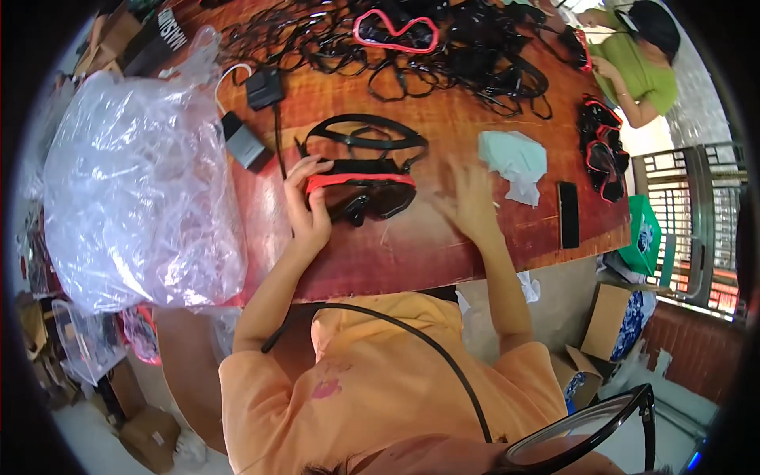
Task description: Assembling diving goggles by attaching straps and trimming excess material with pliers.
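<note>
My left hand (309, 207) grips the left end of a diving mask (388, 195) with a red rim, dark lenses and a black skirt. The mask rests on or just above the table, its nose piece toward me and its black strap (372, 142) looped out on the far side. To the right of the mask, my right hand (473, 199) is over the table, somewhat blurred, with fingers apart and nothing visible in it. Just beyond that hand lies a crumpled pale cloth or tissue (514, 162).
A big clear plastic bag (142, 190) fills the table's left side. Near it are a grey box-shaped device (244, 144) and a black adapter (264, 87). Black straps and masks (459, 55) pile up at the back. More red-rimmed masks (605, 150) and a black bar (568, 215) lie right. Another person (657, 79) works at far right.
</note>
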Available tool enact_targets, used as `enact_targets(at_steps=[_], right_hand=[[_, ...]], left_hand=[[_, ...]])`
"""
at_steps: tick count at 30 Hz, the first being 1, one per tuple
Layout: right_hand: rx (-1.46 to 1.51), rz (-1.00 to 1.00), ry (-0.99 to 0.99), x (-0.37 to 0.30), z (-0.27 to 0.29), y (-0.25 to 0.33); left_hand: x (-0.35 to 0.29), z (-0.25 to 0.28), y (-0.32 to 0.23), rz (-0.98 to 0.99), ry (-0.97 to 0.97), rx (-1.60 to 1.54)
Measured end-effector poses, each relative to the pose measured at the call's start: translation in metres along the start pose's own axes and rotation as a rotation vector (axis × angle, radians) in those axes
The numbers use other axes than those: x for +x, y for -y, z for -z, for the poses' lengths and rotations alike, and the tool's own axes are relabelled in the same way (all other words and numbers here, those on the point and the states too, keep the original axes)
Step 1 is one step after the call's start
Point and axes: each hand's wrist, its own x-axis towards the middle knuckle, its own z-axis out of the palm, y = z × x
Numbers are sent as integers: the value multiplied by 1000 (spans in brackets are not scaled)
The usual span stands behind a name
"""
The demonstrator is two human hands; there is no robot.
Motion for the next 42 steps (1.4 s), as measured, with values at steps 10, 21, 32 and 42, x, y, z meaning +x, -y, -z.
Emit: enact_targets(at_steps=[10, 21, 32, 42], right_hand=[[1754, -22, -711, 49, 56, 141], [1560, 37, -765, 84, 11, 189], [1739, 15, -588, 93, 7, 185], [586, 74, -376, 46, 31, 65]], left_hand=[[5, 2, 3, -175, 46, 7], [2, 1, 5, -208, 32, 21], [-3, -3, 21, -145, 0, -9], [-5, 4, 18, 209, 11, 9]])
